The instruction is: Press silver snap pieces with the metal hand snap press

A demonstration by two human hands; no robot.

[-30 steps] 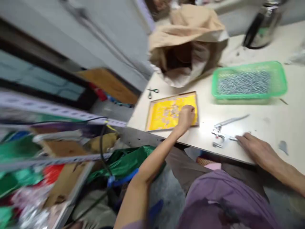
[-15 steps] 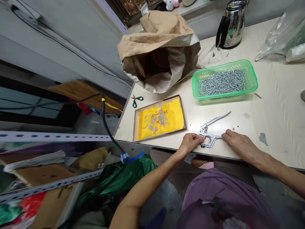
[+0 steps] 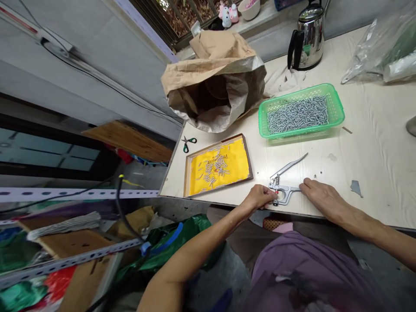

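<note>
Grey metal snap-fastener pliers (image 3: 287, 193) lie on the table near its front edge, the upper handle raised. At the end of the lower handle, my right hand (image 3: 320, 197) has its fingers closed on the grip. My left hand (image 3: 260, 196) is pinched at the jaw beside the red part, and whatever sits in its fingertips is too small to make out. Left of the hands is a shallow box (image 3: 251, 167) lined in yellow, with small silvery spring-like pieces (image 3: 216, 164) scattered in it. A green basket (image 3: 264, 123) beyond the pliers holds many similar pieces.
Green-handled scissors (image 3: 188, 144) rest behind the shallow box. A large open paper sack (image 3: 211, 60) stands at the back left. Farther back are a steel kettle (image 3: 310, 39) and a clear plastic bag (image 3: 364, 56). A grey scrap (image 3: 356, 188) lies to the right.
The camera view has shifted slightly. Both hands stay at the pliers, my left at the jaw and my right on the handle; little else differs.
</note>
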